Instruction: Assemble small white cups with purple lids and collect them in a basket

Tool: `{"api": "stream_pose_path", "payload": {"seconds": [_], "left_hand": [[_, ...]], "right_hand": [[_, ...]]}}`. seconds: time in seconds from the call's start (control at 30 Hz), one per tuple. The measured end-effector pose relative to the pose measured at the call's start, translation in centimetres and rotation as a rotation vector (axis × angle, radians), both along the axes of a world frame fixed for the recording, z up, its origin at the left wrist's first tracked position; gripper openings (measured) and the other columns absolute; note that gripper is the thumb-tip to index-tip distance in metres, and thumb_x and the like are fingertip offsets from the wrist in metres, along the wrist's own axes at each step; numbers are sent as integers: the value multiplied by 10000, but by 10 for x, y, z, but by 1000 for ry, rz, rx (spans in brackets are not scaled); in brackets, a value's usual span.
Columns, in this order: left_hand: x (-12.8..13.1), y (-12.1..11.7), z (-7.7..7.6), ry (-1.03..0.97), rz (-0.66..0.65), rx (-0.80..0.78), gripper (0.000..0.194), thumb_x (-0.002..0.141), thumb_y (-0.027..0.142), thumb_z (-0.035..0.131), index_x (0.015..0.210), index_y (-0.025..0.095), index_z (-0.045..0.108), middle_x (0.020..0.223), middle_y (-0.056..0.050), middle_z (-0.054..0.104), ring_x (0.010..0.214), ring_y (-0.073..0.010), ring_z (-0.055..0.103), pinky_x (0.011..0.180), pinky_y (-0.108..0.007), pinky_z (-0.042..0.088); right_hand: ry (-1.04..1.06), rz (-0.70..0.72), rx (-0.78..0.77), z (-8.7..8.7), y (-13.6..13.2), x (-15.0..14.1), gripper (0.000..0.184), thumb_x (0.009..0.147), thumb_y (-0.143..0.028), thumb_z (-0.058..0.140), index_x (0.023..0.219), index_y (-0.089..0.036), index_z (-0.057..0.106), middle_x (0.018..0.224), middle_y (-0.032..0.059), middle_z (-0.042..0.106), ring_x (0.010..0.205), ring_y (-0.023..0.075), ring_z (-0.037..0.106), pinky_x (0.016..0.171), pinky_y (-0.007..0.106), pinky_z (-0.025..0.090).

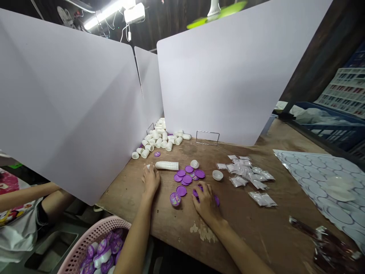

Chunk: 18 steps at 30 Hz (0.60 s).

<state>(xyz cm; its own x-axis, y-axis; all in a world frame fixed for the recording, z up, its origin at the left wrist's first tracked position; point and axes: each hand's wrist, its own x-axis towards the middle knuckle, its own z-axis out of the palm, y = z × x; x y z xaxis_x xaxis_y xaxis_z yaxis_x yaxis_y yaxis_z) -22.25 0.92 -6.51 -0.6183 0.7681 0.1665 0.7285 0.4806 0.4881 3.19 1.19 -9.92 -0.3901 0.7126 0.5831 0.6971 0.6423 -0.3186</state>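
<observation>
My left hand (151, 180) rests on the table at the left end of a nested row of white plastic cups (167, 165). Its fingers curl around a white cup (148, 166), mostly hidden by them. My right hand (205, 201) lies palm down, fingers apart, over several purple lids (217, 200) that it partly covers. Between the hands are more loose purple lids (187, 179) and a cup with a printed purple lid (175, 199), lid side up. Two single white cups, one (194, 164) by the lids and another (218, 175) farther right, stand beyond my right hand.
White cups (159, 142) are heaped along the partition (208, 76). Small clear packets (246, 173) lie right of centre, with a patterned sheet (322, 182) and a dark plastic-wrapped item (333, 247) farther right. A pink basket (82, 239) of lidded cups stands lower left, near another person's arm (28, 194).
</observation>
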Motion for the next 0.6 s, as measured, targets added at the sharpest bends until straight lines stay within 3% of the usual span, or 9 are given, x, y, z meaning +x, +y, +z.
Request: {"api": "stream_pose_path", "payload": {"seconds": [0.2,0.4,0.6], "left_hand": [[17,5,-6,6,-81,27,558,929,258,429,1478,179,370,1569,-253,283,1452,-366,298,1115,-605,273],[23,2,-3,23,-201,87,539,912,228,446,1443,154,401,1482,-187,476,1396,-291,406,1141,-550,250],[18,5,0,-16,-239,129,528,895,233,469,1411,128,431,1452,-209,505,1356,-323,447,1093,-590,282]], "right_hand": [[64,19,-9,1,1,0,199,819,-117,577,1006,-177,610,1093,120,534,998,272,515,868,436,536],[111,43,-81,4,2,-1,197,813,-105,583,998,-166,614,1098,124,557,1021,266,538,904,436,532],[158,44,-163,14,2,0,176,863,-122,514,995,-181,614,1167,125,577,1082,253,554,966,438,515]]}}
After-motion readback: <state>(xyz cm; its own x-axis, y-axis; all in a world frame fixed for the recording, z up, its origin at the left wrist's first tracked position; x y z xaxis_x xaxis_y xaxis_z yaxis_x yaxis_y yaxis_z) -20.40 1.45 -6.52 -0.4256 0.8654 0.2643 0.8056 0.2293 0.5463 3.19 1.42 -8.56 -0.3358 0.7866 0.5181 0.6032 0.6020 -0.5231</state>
